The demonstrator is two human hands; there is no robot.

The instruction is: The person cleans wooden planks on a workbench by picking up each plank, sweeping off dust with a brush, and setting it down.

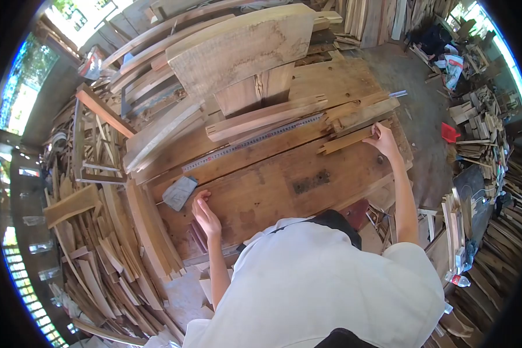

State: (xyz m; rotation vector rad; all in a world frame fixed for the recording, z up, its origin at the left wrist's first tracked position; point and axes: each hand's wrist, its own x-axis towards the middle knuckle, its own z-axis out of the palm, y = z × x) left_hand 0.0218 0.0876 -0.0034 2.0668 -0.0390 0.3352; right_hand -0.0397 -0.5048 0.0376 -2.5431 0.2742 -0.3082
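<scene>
My right hand (383, 141) pinches the right end of a narrow wooden strip (348, 141), which lies at the right side of the workbench (243, 197). Its left end looks notched. Just above the strip are other wooden pieces (362, 114) with cut ends. My left hand (206, 213) is held over the bench's left front, fingers apart and loosely bent, with nothing in it. Close beside it lies a grey folded piece (180, 192), cloth or sandpaper, I cannot tell which. A steel ruler (255, 141) stretches across the bench, behind both hands.
Behind the ruler lies a wooden bar (267, 118). A large curved board (243, 49) rests on a block (255, 91) at the back. A metal plate (311, 182) is set into the benchtop. Stacked timber (107, 249) crowds the left; scrap wood (481, 127) lies right.
</scene>
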